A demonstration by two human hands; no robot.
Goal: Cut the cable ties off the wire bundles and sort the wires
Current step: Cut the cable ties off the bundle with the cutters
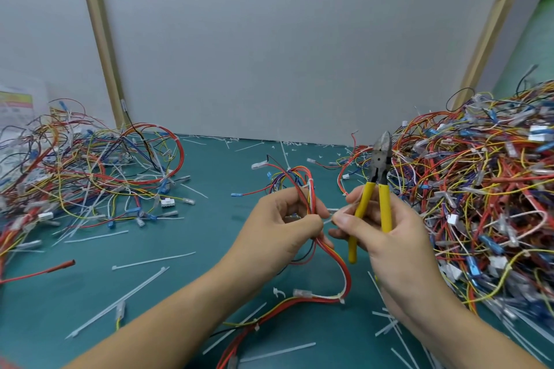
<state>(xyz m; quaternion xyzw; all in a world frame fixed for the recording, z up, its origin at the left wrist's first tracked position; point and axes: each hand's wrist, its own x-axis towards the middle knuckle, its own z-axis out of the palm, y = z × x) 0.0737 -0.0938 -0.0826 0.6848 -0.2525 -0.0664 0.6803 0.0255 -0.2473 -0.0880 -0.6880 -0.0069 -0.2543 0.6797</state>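
Observation:
My left hand [286, 225] grips a wire bundle [332, 257] of red, orange, yellow and white wires above the middle of the green table [186, 278]. My right hand [386, 237] holds yellow-handled cutters [378, 177] with the jaws pointing up. Its thumb and forefinger also pinch a thin white cable tie [329, 214] sticking out of the bundle beside my left fingers. More white ties ring the bundle lower down, near the table's front.
A tall heap of tied wire bundles [479, 189] fills the right side. A looser spread of wires [90, 171] lies at the left. Several cut white ties [120, 299] litter the table. A grey wall panel stands behind.

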